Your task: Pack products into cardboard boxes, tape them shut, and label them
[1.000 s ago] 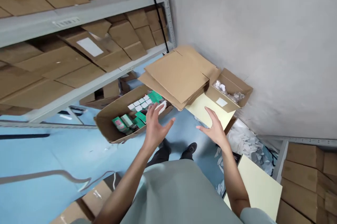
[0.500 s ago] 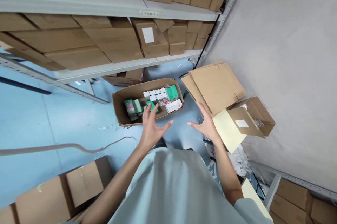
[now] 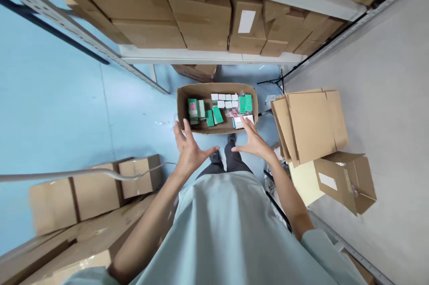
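Observation:
Both hands are held out in the air over the near side of an open cardboard box (image 3: 217, 88) that stands on the blue floor. My left hand (image 3: 191, 148) is open, thumb spread from the fingers, near the box's left front corner. Mirroring it, my right hand (image 3: 253, 142) is open by the right front corner, with nothing in it. Inside the box lie small green boxes (image 3: 217, 115), several white-topped boxes (image 3: 228, 104) in rows, and a flat white box (image 3: 238, 122) at the right, its edge partly behind my right fingers.
Shelving (image 3: 208, 56) loaded with cardboard cartons (image 3: 206, 17) crosses ahead. Folded cardboard (image 3: 311, 124) and an open carton (image 3: 346, 182) lean by the wall at right. More cartons (image 3: 97, 193) line the left, with a grey hose (image 3: 110, 172) crossing near them. A black stand (image 3: 278, 80) is at the shelf's right end.
The view has tipped downward and turned, so the box now sits squarely ahead and my feet show. My hands stay open and apart, the left now at the box's front left corner.

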### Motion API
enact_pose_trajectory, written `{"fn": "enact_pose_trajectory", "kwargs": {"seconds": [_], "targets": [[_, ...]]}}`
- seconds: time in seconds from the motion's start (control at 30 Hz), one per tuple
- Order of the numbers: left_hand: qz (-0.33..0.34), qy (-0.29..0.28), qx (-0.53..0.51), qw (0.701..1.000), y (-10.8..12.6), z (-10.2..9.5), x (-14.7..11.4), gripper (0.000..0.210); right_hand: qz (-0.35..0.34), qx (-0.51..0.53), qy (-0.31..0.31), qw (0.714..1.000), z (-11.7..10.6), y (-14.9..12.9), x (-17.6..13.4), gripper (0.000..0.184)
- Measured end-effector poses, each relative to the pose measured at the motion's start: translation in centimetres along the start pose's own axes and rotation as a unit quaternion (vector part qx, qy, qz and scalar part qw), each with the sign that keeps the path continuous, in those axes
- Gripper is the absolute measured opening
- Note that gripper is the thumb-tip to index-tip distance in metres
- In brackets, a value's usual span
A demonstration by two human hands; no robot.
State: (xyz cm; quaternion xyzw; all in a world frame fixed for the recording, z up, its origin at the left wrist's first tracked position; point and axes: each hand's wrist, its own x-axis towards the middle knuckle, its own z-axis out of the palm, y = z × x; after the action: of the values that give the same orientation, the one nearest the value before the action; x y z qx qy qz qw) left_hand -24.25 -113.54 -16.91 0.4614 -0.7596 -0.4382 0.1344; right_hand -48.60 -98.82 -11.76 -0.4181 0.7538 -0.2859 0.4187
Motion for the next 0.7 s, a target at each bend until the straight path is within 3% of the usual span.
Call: {"fn": "enact_pose_trajectory", "kwargs": {"seconds": [0.17,0.33,0.5,0.7], "targets": [[-0.069,0.014,0.032,0.997,0.0,1.5,3.3,0.175,-0.005,0.032,-0.045,0.998,1.2,1.8,8.7,0.159],[-0.110,-0.003,0.043,0.993,-1.9,5.1,8.3,0.175,0.050,0.057,-0.054,0.996,4.5,6.7,16.7,0.171],[-0.153,-0.068,0.048,0.985,-7.0,9.8,14.2,0.170,0.147,0.086,-0.056,0.984,9.1,12.6,22.2,0.176],[-0.184,-0.151,0.098,0.966,-16.1,15.5,21.2,0.169,0.250,0.086,-0.044,0.963,15.0,20.1,26.5,0.177]]}}
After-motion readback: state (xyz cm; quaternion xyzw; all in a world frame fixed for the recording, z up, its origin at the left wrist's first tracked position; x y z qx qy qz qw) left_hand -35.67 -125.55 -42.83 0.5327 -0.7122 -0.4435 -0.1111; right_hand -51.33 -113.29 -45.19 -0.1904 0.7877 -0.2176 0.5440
